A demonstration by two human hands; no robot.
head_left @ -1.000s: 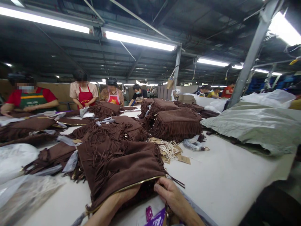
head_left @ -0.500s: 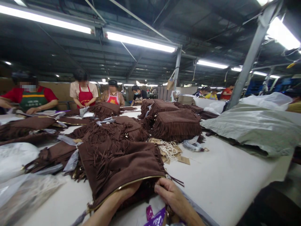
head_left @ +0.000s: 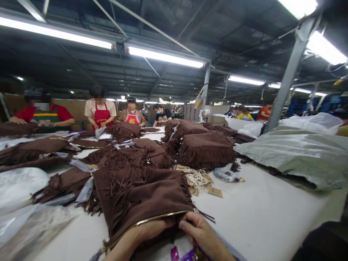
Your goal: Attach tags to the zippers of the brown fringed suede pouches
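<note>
At the near edge of the table [head_left: 266,217] lies a brown fringed bag [head_left: 141,195], its gold zip [head_left: 152,219] gaping toward the wearer. The left hand [head_left: 152,230] is pushed into the mouth, fingers hidden, so whether it grips anything inside I cannot tell; the right hand [head_left: 199,232] pinches the zip end at the bag's right corner. The step looks like working inside the opened bag, and the next move would call for holding the mouth wide while the inner hand works. A purple scrap [head_left: 181,253] shows just below the hands. Beyond, paper tags [head_left: 202,181] lie by stacked bags [head_left: 206,148], with grey plastic [head_left: 296,152] to the right. Aproned workers [head_left: 102,114] stand along the far side under strip lights [head_left: 165,57] in a dark-roofed hall
</note>
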